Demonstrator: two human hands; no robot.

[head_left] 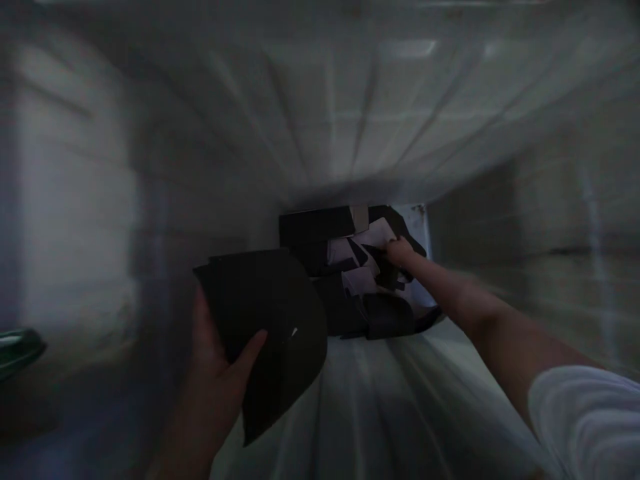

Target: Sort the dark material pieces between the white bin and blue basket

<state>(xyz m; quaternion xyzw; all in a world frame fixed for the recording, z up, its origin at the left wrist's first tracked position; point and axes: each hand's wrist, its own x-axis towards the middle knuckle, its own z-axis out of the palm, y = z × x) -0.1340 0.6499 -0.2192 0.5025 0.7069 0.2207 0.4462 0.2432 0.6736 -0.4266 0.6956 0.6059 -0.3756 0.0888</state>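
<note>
My left hand [220, 373] grips a dark sheet piece [270, 320] with a curved right edge, the thumb lying on top and the fingers behind it. It may be several sheets laid together. Deep in the bin, my right hand [400, 252] is closed at the pile of dark and pale sheet scraps [345, 307]. Whatever its fingers pinch is too dark and small to make out. Beside that hand lie a pale scrap [376, 233] and dark pieces; a dark rectangular piece [315, 227] rests at the pile's far left.
Tall ribbed walls of a deep, pale bin [330, 113] surround the pile on all sides and narrow towards the bottom. A shiny green object [20, 350] shows at the far left edge. The light is dim and the walls are blurred.
</note>
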